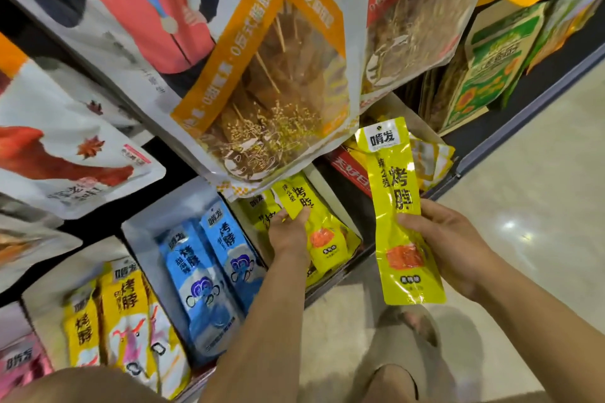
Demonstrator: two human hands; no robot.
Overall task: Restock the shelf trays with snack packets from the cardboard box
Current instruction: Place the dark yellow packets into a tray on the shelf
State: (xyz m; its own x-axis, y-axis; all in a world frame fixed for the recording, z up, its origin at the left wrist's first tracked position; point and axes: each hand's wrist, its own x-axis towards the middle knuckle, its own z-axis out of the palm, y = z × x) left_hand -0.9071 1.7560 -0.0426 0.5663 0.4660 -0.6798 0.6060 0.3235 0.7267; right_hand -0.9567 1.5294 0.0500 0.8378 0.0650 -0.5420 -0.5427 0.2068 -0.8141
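A dark shelf [510,123] with a grey front rail is fitted with white open trays side by side. One white tray [140,239] is filled with long blue packets [209,275], the neighbouring tray [322,180] with long yellow packets [327,239]. Yellow-and-white packets [131,314] are held in a third tray [45,304] at the left.

Bright, even light falls from overhead. Small white glare spots sit on the glossy pale tiled floor [510,229]. The long yellow foil snack packet [397,206] carries a soft sheen, and its print is sharp. The large white hanging pouch with a red jacket print [131,3] is smeared by blur. Wide-angle distortion splays everything toward the frame's edges.
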